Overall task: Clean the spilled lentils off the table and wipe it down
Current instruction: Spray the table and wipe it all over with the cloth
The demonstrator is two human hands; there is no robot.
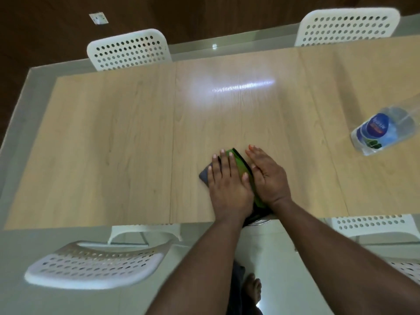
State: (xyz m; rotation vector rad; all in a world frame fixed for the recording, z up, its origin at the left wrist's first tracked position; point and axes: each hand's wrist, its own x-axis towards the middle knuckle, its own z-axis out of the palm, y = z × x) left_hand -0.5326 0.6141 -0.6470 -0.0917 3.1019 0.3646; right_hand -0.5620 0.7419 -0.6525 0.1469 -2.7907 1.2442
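Pale wood-grain table (113, 133) with glossy sheen, white perforated plastic chairs (127, 51), clear plastic bottle (381, 133)

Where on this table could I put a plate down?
The table is bare from the hands leftward and across its far half up to the chairs. Crowded spots: the near edge where both hands press the cloth, and the right end by the water bottle.

This looks like a home dining area; a long table (113, 137) with a pale wood-grain top and a glass border fills the view; white plastic chairs (129, 51) with perforated backs stand along both long sides; a clear water bottle (381, 133) stands near the right end; the floor (268, 242) is glossy pale tile; a wall socket (98, 18) sits on dark wood panelling behind; a bare foot (252, 289) shows below.
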